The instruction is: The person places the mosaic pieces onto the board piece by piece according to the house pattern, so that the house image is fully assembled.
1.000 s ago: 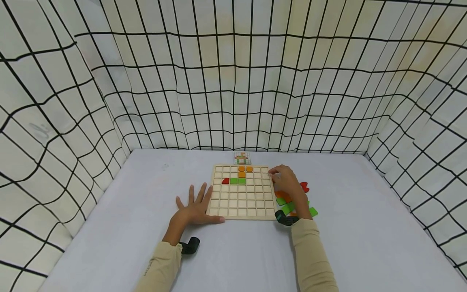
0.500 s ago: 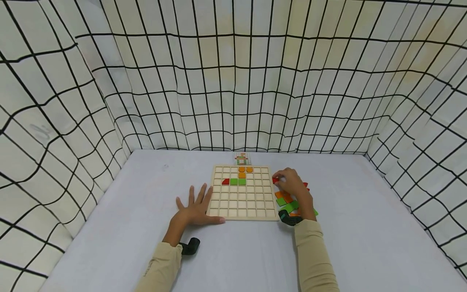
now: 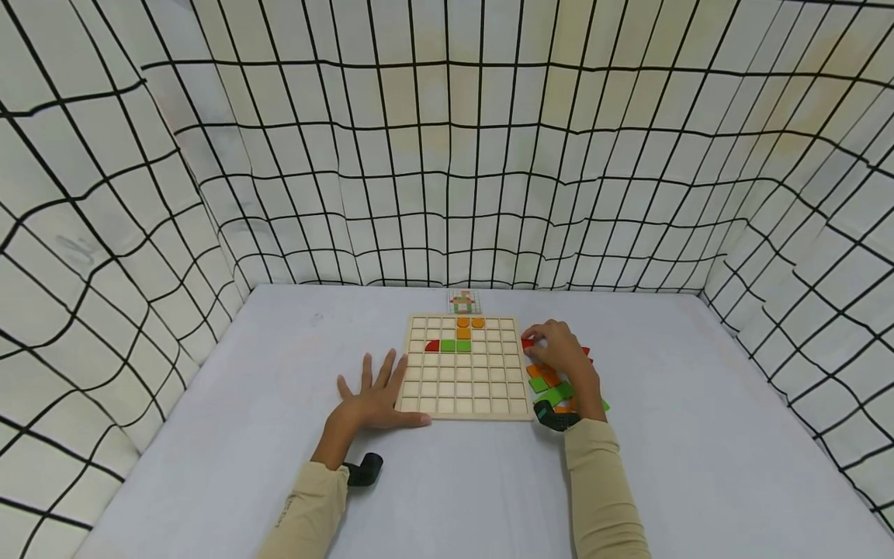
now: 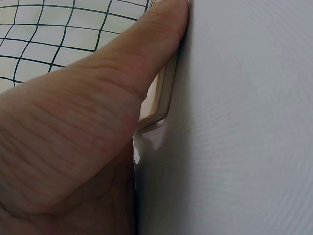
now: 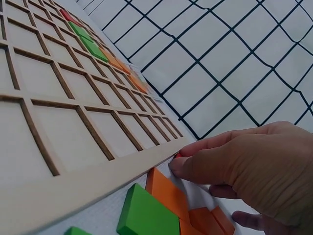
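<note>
My right hand (image 3: 559, 349) works off the right side of the board, wrist bent so the fingers point left. Thumb and forefinger pinch a red piece (image 5: 178, 155); the other fingers curl in below. Most of the piece is hidden by the fingertips, so I cannot tell its shape. It sits just beside the board's right edge; whether it touches wood, I cannot tell.

My left hand (image 3: 373, 404) lies flat and spread at the near left corner: thumb along the near edge, forefinger against the left edge, remaining fingers fanned on the bench (image 3: 475, 489).

Between the hands, the wooden board (image 3: 464, 388), ruled into square compartments. Far row: two orange discs (image 3: 471, 322), side by side in the fourth and fifth compartments from the left. Second row: an orange square (image 3: 464, 333) beneath the left disc. Third row, left to right: a red tile (image 3: 433, 346) with a rounded corner, then two green squares (image 3: 456, 346), the right one directly below the orange square.

Under and near my right forearm, loose orange pieces (image 3: 544, 376) and green pieces (image 3: 555, 394) lie jumbled, some overlapping. Past the far edge, a pattern card (image 3: 464, 301). Beyond: dark netting (image 3: 447, 175) over pale walls.
</note>
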{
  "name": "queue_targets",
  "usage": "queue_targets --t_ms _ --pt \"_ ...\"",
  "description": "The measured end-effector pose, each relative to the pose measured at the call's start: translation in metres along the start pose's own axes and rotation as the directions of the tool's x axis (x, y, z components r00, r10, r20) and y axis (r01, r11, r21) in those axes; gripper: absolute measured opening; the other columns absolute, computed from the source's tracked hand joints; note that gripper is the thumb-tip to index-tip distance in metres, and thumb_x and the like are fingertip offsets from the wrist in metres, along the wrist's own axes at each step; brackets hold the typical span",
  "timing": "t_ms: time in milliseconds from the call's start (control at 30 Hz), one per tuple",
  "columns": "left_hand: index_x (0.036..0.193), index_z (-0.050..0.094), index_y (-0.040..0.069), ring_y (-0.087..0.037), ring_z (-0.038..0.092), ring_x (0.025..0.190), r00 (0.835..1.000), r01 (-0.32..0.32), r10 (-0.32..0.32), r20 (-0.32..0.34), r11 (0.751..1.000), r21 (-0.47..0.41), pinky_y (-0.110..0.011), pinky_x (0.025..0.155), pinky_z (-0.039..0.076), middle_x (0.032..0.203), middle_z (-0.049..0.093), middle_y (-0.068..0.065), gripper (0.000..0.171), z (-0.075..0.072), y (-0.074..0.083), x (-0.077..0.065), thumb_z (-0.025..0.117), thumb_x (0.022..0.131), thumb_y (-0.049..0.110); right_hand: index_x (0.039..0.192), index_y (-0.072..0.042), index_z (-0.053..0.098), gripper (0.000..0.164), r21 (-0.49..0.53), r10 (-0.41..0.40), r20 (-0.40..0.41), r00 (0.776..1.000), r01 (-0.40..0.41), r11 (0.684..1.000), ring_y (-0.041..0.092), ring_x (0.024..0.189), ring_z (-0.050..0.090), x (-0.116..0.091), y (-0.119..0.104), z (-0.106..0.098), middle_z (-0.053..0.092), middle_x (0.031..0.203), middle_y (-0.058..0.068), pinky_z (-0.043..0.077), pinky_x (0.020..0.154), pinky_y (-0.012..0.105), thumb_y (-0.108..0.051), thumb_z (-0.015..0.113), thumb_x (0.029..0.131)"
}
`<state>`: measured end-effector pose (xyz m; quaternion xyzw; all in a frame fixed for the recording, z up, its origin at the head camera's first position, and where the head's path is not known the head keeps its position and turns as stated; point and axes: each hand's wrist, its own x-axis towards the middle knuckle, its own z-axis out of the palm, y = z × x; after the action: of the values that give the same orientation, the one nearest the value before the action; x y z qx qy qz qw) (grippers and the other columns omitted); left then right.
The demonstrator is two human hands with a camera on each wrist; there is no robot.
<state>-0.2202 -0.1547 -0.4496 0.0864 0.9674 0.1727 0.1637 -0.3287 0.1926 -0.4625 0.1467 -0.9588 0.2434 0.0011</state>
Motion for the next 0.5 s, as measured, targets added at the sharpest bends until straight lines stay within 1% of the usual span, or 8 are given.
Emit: queue_targets --t_ms 100,167,233,267,367,433,500 --pt "0.159 0.003 0.015 -0.046 -0.02 0.147 1.0 -0.005 0.005 -0.003 1.0 -0.003 -0.08 0.102 -0.009 0.165 -0.009 -0.012 0.119 -0.0006 0.0003 0.0003 0.065 0.075 0.073 0.113 -0.012 0.07 0.024 0.004 -0.001 0.002 1.0 0.001 1.0 0.036 0.109 0.053 0.0006 -0.0004 -0.0016 0.061 0.116 0.018 0.047 0.091 0.056 -0.013 0.064 0.09" --pt "0.159 0.003 0.016 -0.046 -0.02 0.147 1.0 -0.005 0.005 -0.003 1.0 -0.003 -0.08 0.102 -0.009 0.165 -0.01 -0.011 0.119 -0.0009 0.0004 0.0 0.065 0.075 0.073 0.115 -0.011 0.07 0.03 0.021 0.003 0.004 1.0 -0.003 1.0 0.036 0.112 0.053 0.001 -0.0011 -0.0025 0.06 0.12 0.018 0.045 0.094 0.058 -0.007 0.06 0.087" --pt "0.159 0.003 0.015 -0.046 -0.02 0.147 1.0 -0.007 0.007 -0.006 1.0 -0.004 -0.08 0.102 -0.009 0.165 -0.009 -0.012 0.119 -0.0004 -0.0001 0.0 0.065 0.075 0.072 0.119 -0.008 0.068 0.035 0.053 0.014 -0.001 1.0 -0.014 0.998 0.035 0.112 0.052 0.0006 -0.002 -0.0034 0.061 0.121 0.018 0.043 0.097 0.058 -0.003 0.057 0.085" --pt "0.159 0.003 0.015 -0.046 -0.02 0.147 1.0 -0.008 0.008 -0.008 1.0 -0.004 -0.08 0.102 -0.009 0.165 -0.009 -0.012 0.119 -0.0002 -0.0005 -0.0001 0.066 0.075 0.072 0.121 -0.006 0.066 0.036 0.068 0.021 -0.005 1.0 -0.021 0.997 0.035 0.112 0.052 0.0001 -0.0023 -0.0038 0.061 0.121 0.018 0.043 0.098 0.057 -0.002 0.057 0.086" --pt "0.159 0.003 0.014 -0.047 -0.019 0.147 1.0 -0.007 0.007 -0.009 1.0 -0.003 -0.081 0.102 -0.008 0.166 -0.008 -0.012 0.119 0.0001 -0.0005 -0.0007 0.066 0.075 0.072 0.125 -0.003 0.063 0.036 0.087 0.058 -0.015 0.998 -0.057 0.995 0.033 0.11 0.053 -0.0016 -0.0031 -0.0048 0.062 0.118 0.018 0.043 0.101 0.053 -0.008 0.065 0.09" --pt "0.159 0.004 0.014 -0.047 -0.019 0.147 1.0 -0.008 0.008 -0.011 1.0 -0.006 -0.081 0.102 -0.008 0.165 -0.008 -0.013 0.119 0.0003 -0.0001 -0.0003 0.066 0.075 0.071 0.125 -0.004 0.064 0.037 0.066 0.075 -0.014 0.997 -0.074 0.995 0.032 0.107 0.052 -0.0024 -0.0024 -0.0051 0.062 0.116 0.017 0.044 0.1 0.051 -0.016 0.07 0.09" --pt "0.159 0.004 0.014 -0.047 -0.019 0.147 1.0 -0.007 0.007 -0.01 1.0 -0.007 -0.081 0.102 -0.008 0.165 -0.008 -0.013 0.119 0.0005 0.0004 0.0006 0.066 0.075 0.071 0.122 -0.007 0.066 0.036 0.038 0.082 -0.008 0.997 -0.081 0.996 0.031 0.105 0.052 -0.0025 -0.0011 -0.0051 0.062 0.114 0.016 0.046 0.097 0.049 -0.022 0.071 0.09"
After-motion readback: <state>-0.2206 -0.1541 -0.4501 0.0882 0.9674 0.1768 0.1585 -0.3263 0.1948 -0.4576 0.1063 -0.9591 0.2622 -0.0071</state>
